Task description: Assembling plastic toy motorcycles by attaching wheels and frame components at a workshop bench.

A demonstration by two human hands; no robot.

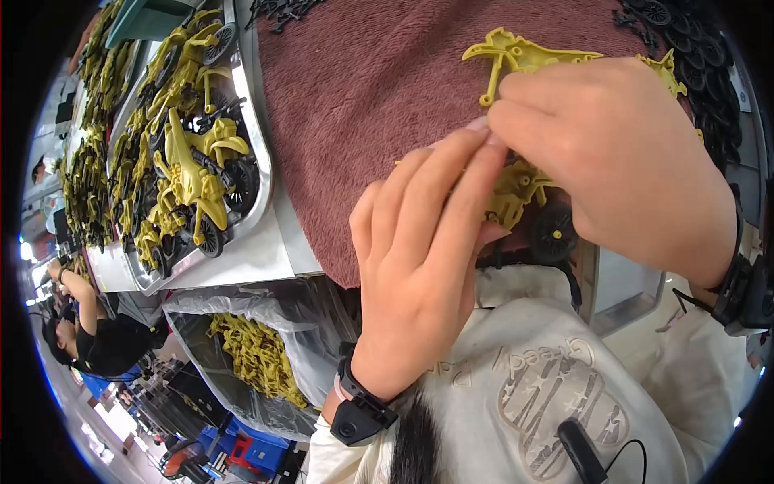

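A partly assembled yellow toy motorcycle (pixel 516 194) with a black spoked wheel (pixel 553 232) is held by my left hand (pixel 419 234), whose fingers wrap over its top and hide much of it. My right hand (pixel 605 137) is closed in a pinch, its fingertips meeting those of the left over the toy. Whatever lies in that pinch is hidden. Just beyond the right hand, a yellow toy body half (pixel 516 55) rests on the maroon towel (pixel 355 105). Another yellow piece (pixel 667 74) shows past the right knuckles.
At left a metal tray (pixel 262 173) is heaped with yellow toy motorcycles (pixel 189 161). Below it, a plastic-lined bin (pixel 302 323) contains yellow parts (pixel 254 355). Black wheels (pixel 697 48) are piled at the far right, and small black parts (pixel 282 10) lie at the far edge. Another person (pixel 97 339) is at left.
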